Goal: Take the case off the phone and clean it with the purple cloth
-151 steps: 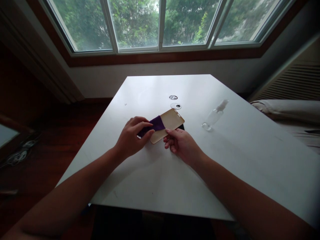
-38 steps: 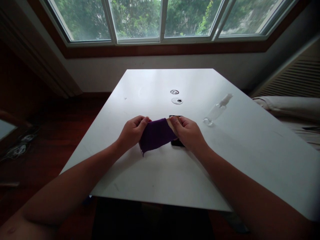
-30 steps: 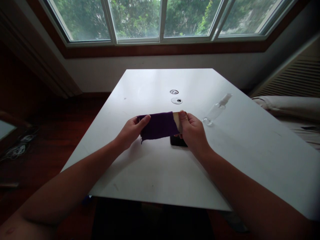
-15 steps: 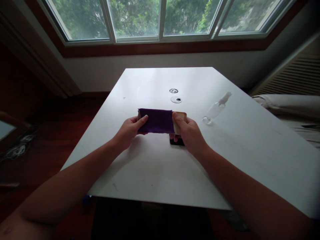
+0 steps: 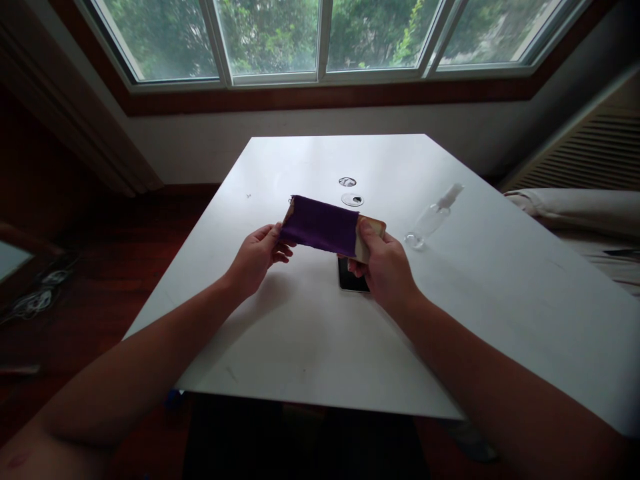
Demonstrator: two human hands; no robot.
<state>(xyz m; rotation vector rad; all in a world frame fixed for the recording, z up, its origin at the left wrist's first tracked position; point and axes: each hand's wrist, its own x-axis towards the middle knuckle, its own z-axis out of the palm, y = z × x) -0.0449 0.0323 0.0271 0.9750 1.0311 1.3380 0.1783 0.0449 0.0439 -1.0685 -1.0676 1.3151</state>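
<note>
A purple cloth is spread over most of a yellowed, pale phone case, held in the air and tilted with its left end higher. My right hand grips the case's bare right end, thumb on top and fingers underneath. At the lower left corner, my left hand pinches the cloth's edge between thumb and forefinger, its other fingers loosely curled. Whether it also grips the case there I cannot tell. Below my right hand a dark-screened phone lies on the table, partly hidden.
A clear spray bottle lies on its side on the white table, right of my hands. Two round cable holes sit beyond the case. Cables lie on the floor at left.
The cloth and case have tipped, their left end rising away from me, and moved slightly right. My left thumb has slid off the cloth's face to its lower left corner.
</note>
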